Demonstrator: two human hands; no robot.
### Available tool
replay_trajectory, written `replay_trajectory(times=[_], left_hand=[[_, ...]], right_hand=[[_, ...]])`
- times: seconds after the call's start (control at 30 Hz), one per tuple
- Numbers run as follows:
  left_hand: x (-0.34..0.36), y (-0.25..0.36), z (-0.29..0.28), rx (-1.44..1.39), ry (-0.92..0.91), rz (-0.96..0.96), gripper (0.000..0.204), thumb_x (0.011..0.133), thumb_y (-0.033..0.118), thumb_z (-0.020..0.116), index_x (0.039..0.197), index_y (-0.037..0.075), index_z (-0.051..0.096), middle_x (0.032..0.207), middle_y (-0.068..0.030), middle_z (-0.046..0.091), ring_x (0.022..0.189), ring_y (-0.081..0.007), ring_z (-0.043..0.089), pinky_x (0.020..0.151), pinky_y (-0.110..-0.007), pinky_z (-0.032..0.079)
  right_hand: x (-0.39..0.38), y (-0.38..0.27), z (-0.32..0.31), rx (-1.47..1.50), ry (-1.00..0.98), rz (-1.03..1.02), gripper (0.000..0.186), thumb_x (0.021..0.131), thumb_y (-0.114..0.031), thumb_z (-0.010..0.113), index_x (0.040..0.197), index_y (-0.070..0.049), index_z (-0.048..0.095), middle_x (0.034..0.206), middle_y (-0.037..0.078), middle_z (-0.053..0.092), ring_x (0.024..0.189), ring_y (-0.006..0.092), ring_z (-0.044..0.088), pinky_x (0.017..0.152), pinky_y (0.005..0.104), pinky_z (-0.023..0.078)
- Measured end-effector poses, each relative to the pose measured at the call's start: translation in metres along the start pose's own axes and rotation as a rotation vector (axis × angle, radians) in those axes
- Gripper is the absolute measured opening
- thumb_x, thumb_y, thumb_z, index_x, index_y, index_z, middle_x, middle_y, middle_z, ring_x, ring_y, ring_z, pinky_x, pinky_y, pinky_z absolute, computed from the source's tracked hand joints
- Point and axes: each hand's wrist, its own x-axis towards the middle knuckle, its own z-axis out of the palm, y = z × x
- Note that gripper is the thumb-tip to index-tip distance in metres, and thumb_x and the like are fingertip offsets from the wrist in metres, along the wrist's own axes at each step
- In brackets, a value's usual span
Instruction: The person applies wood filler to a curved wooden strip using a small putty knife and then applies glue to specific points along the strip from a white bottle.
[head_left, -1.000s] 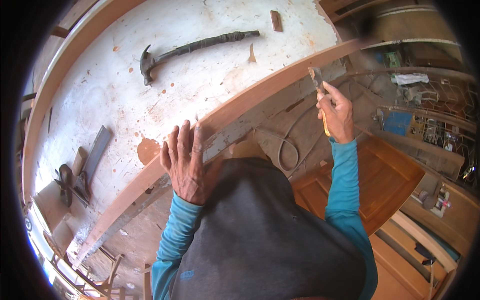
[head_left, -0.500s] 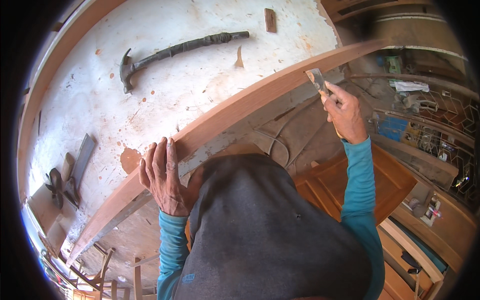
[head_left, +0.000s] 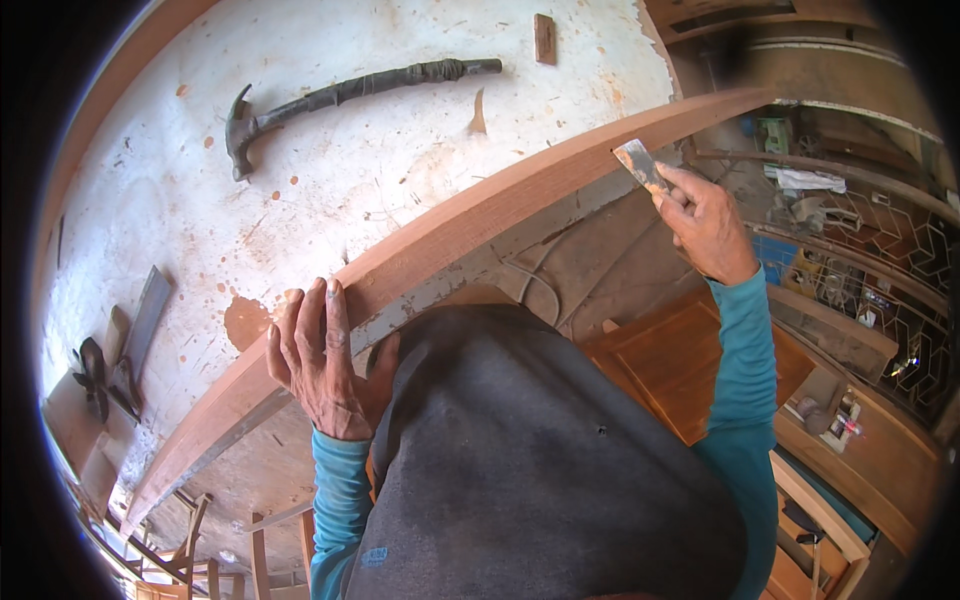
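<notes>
- Gripping a putty knife in the right hand, thumb and fingers closed round its handle, blade slanting up and to the left.
- Holding that blade at the near side of a long reddish-brown wooden plank, toward its right-hand part; cannot tell whether touching.
- Resting the left hand on the same plank, farther left, fingers stretched across the upper face, thumb spread toward the body.
- Wearing teal sleeves on both arms, with dark cloth filling the lower middle.
- Facing a stained white tabletop, with the plank running diagonally along its near edge.
- Beyond, on the tabletop, a claw hammer, head to the left, and a small wooden block near its handle end.
- Farther left, a metal blade beside dark-handled tools.
- Off to the right, a panelled wooden door and cluttered shelves.
</notes>
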Motion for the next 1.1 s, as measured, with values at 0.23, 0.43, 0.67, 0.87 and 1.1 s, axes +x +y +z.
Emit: replay_trajectory(times=[0.23, 0.43, 0.67, 0.87, 1.1], left_hand=[[-0.003, -0.004, 0.004, -0.008, -0.006, 0.005, 0.106, 0.066, 0.032, 0.094, 0.159, 0.018, 0.046, 0.155, -0.0064, 0.051, 0.149, -0.0284, 0.041, 0.128, -0.051, 0.017], [-0.002, -0.003, 0.003, -0.003, -0.004, 0.003, 0.105, 0.067, 0.032, 0.094, 0.159, 0.018, 0.046, 0.155, -0.0064, 0.052, 0.149, -0.0287, 0.042, 0.128, -0.051, 0.017], [-0.001, -0.001, 0.003, -0.004, 0.0, -0.006, 0.102, 0.068, 0.032, 0.093, 0.158, 0.018, 0.047, 0.154, -0.0064, 0.052, 0.148, -0.0288, 0.042, 0.127, -0.051, 0.018], [-0.002, -0.002, 0.004, 0.004, 0.008, 0.003, 0.098, 0.07, 0.029, 0.092, 0.157, 0.019, 0.048, 0.154, -0.006, 0.053, 0.148, -0.0283, 0.043, 0.127, -0.051, 0.018], [-0.003, -0.002, 0.01, 0.032, 0.044, 0.009, 0.095, 0.071, 0.026, 0.091, 0.156, 0.019, 0.05, 0.153, -0.0065, 0.054, 0.147, -0.0283, 0.044, 0.126, -0.05, 0.02]], right_hand=[[0.008, -0.016, -0.018, -0.249, -0.045, -0.071, 0.046, 0.093, -0.02, 0.066, 0.131, 0.007, 0.066, 0.072, 0.021, 0.062, 0.062, 0.0311, 0.058, 0.063, 0.0427, 0.047], [0.013, -0.033, -0.027, -0.358, -0.062, -0.178, 0.041, 0.095, -0.019, 0.064, 0.126, 0.008, 0.067, 0.083, 0.029, 0.067, 0.074, 0.044, 0.066, 0.07, 0.0489, 0.051], [0.02, -0.042, -0.032, -0.578, -0.098, -0.265, 0.038, 0.096, -0.016, 0.065, 0.126, 0.007, 0.066, 0.099, 0.031, 0.069, 0.089, 0.0488, 0.067, 0.075, 0.0519, 0.052], [0.012, -0.044, -0.032, -0.62, -0.007, -0.261, 0.034, 0.096, -0.018, 0.062, 0.123, 0.002, 0.068, 0.095, 0.028, 0.071, 0.089, 0.0475, 0.068, 0.079, 0.0551, 0.051], [-0.005, -0.001, 0.004, -0.128, 0.212, -0.038, 0.039, 0.097, -0.017, 0.067, 0.134, -0.004, 0.066, 0.099, 0.024, 0.073, 0.088, 0.0401, 0.072, 0.077, 0.0464, 0.055]])
